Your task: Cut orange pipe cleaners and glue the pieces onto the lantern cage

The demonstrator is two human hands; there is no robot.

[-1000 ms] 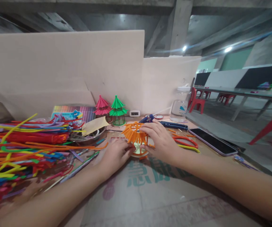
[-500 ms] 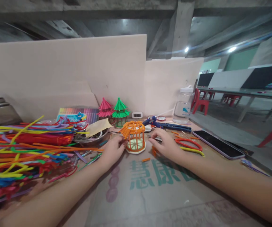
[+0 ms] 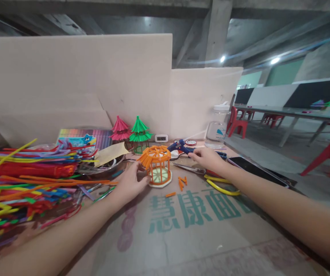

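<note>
A small orange pipe-cleaner pavilion (image 3: 165,168) stands upright on a pale flat base, with orange strips fanned along the left of its top ring. My left hand (image 3: 133,180) is at its left side, thumb by the base and fingers curled up to the strips. My right hand (image 3: 209,159) has its fingers closed at the handle of a blue hot glue gun (image 3: 178,145), which lies behind the pavilion. Scissors (image 3: 189,168) lie below that hand, their handles partly under my wrist. Short orange pieces (image 3: 180,183) are scattered right of the pavilion.
Many coloured pipe cleaners (image 3: 38,168) cover the left side. Behind are a metal bowl (image 3: 116,165), marker set (image 3: 87,138), pink pavilion (image 3: 120,130), green pavilion (image 3: 140,132), small digital clock (image 3: 161,138) and clear bottle (image 3: 216,128). A phone (image 3: 257,172) lies at right, partly behind my forearm.
My right hand has moved away from the loose orange pieces, back and right to the glue gun, uncovering the scissors blades. My left hand stays by the pavilion. The view has turned slightly right.
</note>
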